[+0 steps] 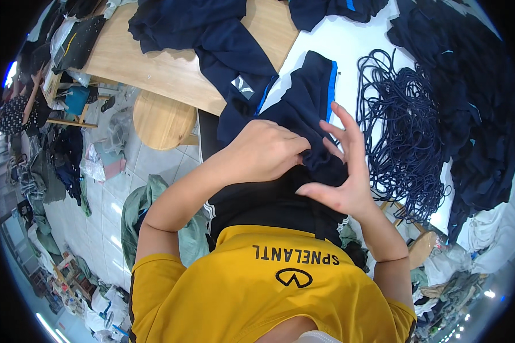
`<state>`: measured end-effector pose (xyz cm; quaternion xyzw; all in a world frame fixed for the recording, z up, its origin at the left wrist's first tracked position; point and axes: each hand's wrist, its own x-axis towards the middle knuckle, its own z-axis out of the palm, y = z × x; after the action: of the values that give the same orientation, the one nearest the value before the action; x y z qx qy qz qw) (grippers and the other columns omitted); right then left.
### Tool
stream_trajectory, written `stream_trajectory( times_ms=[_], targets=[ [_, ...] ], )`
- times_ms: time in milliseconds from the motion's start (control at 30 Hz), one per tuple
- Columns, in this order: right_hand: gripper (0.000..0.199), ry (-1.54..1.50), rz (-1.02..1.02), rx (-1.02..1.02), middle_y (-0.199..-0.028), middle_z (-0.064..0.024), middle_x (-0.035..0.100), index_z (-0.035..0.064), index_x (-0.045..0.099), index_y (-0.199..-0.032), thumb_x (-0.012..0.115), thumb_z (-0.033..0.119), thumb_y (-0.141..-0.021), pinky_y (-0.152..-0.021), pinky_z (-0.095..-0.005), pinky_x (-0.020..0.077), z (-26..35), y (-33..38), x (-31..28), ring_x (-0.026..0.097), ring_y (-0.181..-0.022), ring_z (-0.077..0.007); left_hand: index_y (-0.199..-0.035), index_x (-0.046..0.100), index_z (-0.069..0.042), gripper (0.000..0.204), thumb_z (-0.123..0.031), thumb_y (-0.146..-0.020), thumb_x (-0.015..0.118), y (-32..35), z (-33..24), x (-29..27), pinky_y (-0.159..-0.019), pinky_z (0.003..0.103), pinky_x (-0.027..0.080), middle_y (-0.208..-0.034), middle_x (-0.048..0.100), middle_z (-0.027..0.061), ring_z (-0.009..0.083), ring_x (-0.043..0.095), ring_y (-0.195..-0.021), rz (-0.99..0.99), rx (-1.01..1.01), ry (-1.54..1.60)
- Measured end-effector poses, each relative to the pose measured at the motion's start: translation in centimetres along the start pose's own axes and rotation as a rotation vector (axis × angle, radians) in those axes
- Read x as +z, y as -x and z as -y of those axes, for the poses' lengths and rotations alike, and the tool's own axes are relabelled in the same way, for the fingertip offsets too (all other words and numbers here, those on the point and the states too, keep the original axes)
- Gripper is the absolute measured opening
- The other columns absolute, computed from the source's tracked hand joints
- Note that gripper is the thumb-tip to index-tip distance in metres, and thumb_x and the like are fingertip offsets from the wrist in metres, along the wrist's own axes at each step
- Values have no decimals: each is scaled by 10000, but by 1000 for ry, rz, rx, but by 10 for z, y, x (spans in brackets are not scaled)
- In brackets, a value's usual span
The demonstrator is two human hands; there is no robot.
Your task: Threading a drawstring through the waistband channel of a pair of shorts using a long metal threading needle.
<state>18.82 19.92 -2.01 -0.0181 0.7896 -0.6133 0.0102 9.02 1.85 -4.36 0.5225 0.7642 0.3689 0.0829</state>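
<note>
I see the navy garment (303,97) running from the white table (321,47) down toward the lap, its lower end bunched between the two hands. A bright blue stripe (332,77) marks its right edge, with a band of white tabletop between that edge and the cords (403,131).

The left hand (263,150) has its fingers curled in tight, and I read it as pinching the bunched end; the exact contact is partly hidden by the knuckles. The right hand (352,186) is spread wide, thumb well apart from the fingers, with the bunched cloth in the gap; I cannot tell whether a fingertip touches it. On its outer side the room is narrow: the cords lie loose and tangled just beyond the wrist, and the dark pile (480,103) rises past them along the table's right side.

To the garment's left, another dark piece (240,54) stretches down from the wooden table (154,63), carrying a silvery patch (243,87). That table's near edge slants down toward the left hand. Below it, the round stool (163,120) stands near the left forearm, with floor tiles (109,206) showing between it and heaped fabric farther left. Green cloth (149,211) hangs close beside the left elbow. At the far left edge, another person (23,114) in a dotted top reaches up.
</note>
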Motion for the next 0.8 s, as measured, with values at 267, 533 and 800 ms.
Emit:
stream_trajectory(
  times_ms=[267,533,800],
  targets=[
    [1135,1115,-175,323,-1504,-234,132,139,138,-1490,788,-9,-572,-1055,-625,252,-84,39,-47,289,-1338,-446,-862,671,-122,198,-142,-672,722,41,38,-101,-529,317,446,-636,613,32,212,599,-570,-204,21,-568],
    [862,734,-352,-577,-1294,-242,489,95,380,-1378,838,196,-655,-931,-457,410,20,8,-12,529,-1116,-389,-801,614,-239,153,-221,-651,634,-37,12,-64,-777,291,365,-886,570,-91,104,526,-819,-452,542,-715],
    [131,447,-275,-155,-689,-70,592,1,675,-815,727,-41,-702,-559,-227,413,27,-1,-41,565,-612,-142,-1060,672,-179,423,-34,-674,767,-17,17,56,-693,305,440,-978,528,62,207,524,-829,-1104,51,-176]
  ],
)
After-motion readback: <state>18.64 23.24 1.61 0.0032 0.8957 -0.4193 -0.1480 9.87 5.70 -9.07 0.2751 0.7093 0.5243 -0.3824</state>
